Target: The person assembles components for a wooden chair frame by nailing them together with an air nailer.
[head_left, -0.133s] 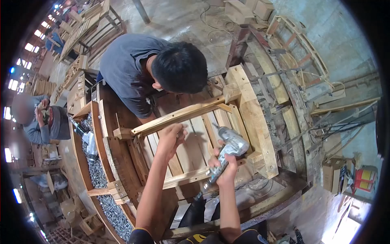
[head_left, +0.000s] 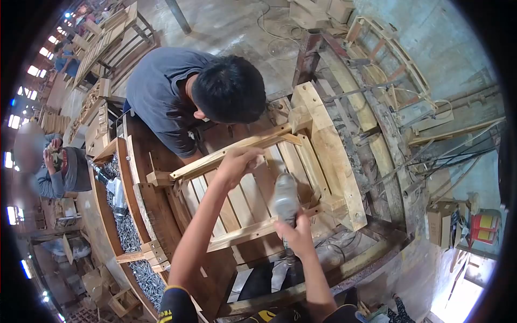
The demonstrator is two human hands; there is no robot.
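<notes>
My left hand (head_left: 240,164) is over the slatted wooden frame (head_left: 253,189), close to its far rail (head_left: 229,153). Its fingers are drawn together, and whatever they may hold is too small to make out. In my right hand (head_left: 298,234) is a grey power drill (head_left: 286,200), gripped by its handle above the near rail (head_left: 245,235); its front end is blurred. Across the frame a co-worker (head_left: 177,97) in a grey shirt leans down, one arm reaching behind the far rail.
A wooden trough holds many screws (head_left: 128,231) and another power tool (head_left: 117,189) at the left. A metal stand (head_left: 377,156) is on the right. Cardboard boxes (head_left: 440,223) lie farther right. Another person (head_left: 56,167) is at the far left.
My left hand has moved up and right toward the far rail. The drill in my right hand has swung left and now points away from me. The view has shifted slightly.
</notes>
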